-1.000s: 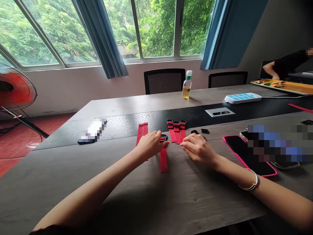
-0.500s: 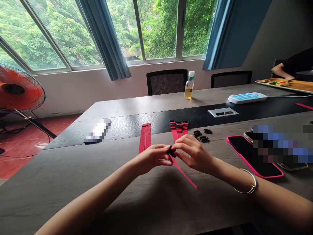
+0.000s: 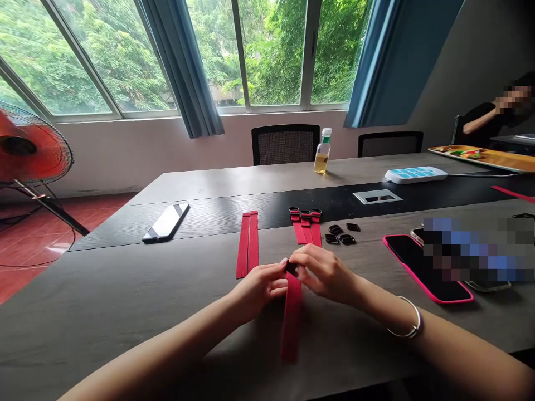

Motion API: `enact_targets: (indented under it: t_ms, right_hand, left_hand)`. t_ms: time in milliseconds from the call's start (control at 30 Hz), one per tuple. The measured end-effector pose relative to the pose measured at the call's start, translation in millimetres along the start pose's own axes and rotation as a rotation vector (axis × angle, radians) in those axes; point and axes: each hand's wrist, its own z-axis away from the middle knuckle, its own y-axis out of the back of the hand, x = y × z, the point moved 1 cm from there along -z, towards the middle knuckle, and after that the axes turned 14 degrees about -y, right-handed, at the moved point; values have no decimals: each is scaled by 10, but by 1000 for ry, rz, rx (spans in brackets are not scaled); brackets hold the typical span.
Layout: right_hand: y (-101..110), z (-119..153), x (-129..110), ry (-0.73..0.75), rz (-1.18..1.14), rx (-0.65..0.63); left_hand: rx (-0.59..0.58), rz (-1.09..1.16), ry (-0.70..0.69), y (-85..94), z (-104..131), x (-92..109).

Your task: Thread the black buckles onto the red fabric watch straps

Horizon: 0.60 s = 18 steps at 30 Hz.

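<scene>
Over the front of the table, my left hand [image 3: 261, 289] pinches a small black buckle [image 3: 290, 267] from the left. My right hand [image 3: 326, 273] grips the same buckle from the right, its fingers closed. From the buckle a red strap [image 3: 291, 323] hangs down towards the table's front edge. Beyond my left hand lie two flat red straps [image 3: 248, 242], side by side. Behind my right hand are red straps with black buckles [image 3: 306, 220] at their far ends. Several loose black buckles [image 3: 346, 239] lie to the right of them.
A pink-edged phone [image 3: 426, 267] lies at the right, another phone [image 3: 166, 223] at the left. Farther back stand a bottle [image 3: 321, 151], a white power strip [image 3: 416, 175] and an orange tray [image 3: 505, 160]. A person [image 3: 480, 120] sits at the far right. An orange fan [image 3: 31, 145] is at the left.
The hanging strap has swung from a rightward slant to nearly straight down, its broad face now showing. Both hands sit slightly lower in view. The person at the far right has raised an arm.
</scene>
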Motion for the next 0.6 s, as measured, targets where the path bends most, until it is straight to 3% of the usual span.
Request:
enact_targets:
  t_ms: [167,433,600]
  right_hand:
    - [49,3,40,-48,21,82]
    - [102,-7,-39,47,144,18]
    - [80,-66,20,88,157,14]
  left_hand:
    - [-104,-52,20,-20,-9,-21]
    - [-118,-55,-51,38,-67,-86]
    - [-150,-75,-58,18,-139,-9]
